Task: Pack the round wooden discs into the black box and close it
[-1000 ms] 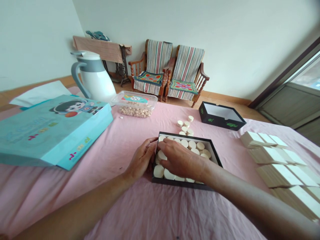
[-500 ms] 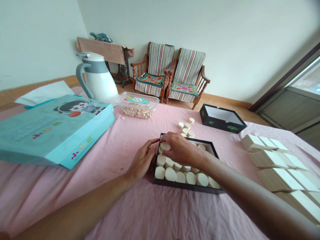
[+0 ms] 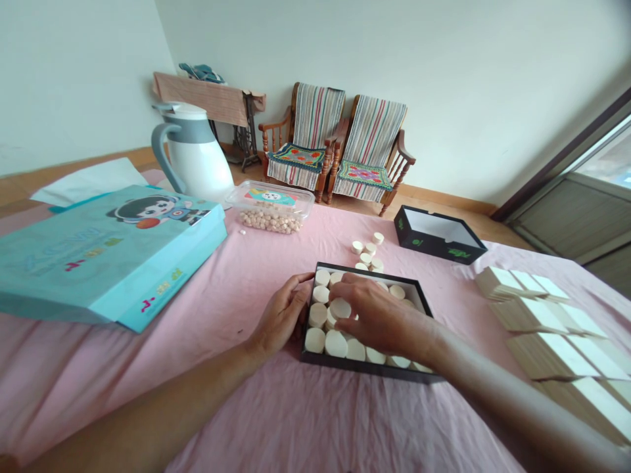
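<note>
A shallow black box (image 3: 365,372) full of round pale wooden discs (image 3: 336,343) sits on the pink cloth in front of me. At its left wall, my left hand (image 3: 282,314) holds the side, with thumb and fingers against the outer edge. Over the middle of the box is my right hand (image 3: 372,312). Its thumb and fingers pinch a wooden disc (image 3: 340,308) just above the others. That hand and forearm hide part of the discs behind them. Just beyond the box, several loose discs (image 3: 370,248) lie on the cloth.
A black box lid or tray (image 3: 438,246) stands at the back right. Stacked wooden slats (image 3: 537,312) fill the right side. To the left are a light-blue box (image 3: 113,263), a white jug (image 3: 200,157) and a clear tub of small beige pieces (image 3: 271,220).
My right hand has moved right and toward me, from the box's far left corner to over its middle, with a disc between the fingers. My left hand stays at the box wall.
</note>
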`<state>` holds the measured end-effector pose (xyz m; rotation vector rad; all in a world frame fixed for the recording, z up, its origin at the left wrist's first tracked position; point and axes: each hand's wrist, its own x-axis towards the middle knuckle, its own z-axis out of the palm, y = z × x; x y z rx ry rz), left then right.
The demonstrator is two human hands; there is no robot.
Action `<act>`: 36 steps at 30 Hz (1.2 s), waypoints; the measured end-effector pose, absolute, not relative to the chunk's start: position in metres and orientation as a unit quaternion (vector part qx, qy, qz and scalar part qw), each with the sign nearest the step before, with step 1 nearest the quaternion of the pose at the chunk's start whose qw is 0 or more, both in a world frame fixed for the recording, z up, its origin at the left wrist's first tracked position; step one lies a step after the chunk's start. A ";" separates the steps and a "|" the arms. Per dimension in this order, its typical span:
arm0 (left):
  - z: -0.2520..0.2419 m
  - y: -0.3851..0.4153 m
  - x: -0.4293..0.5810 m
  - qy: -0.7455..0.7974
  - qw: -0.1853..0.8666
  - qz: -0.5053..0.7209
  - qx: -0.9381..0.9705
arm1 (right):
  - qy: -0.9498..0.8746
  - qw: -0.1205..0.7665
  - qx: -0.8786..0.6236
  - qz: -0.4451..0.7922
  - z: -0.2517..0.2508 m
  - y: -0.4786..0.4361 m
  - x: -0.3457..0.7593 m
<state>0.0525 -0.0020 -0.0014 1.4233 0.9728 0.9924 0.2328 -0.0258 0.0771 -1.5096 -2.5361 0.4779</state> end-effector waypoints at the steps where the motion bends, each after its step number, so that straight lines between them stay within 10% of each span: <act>1: -0.001 -0.002 0.053 0.409 0.544 0.418 0.601 | -0.845 0.074 -0.504 0.164 0.075 -0.027 0.233; 28: -0.004 -0.001 0.053 0.432 0.525 0.379 0.628 | -0.804 0.137 -0.573 0.075 0.096 0.012 0.271; 36: 0.001 0.002 0.050 0.467 0.439 0.357 0.679 | -0.755 -0.020 -0.655 0.015 0.070 0.097 0.327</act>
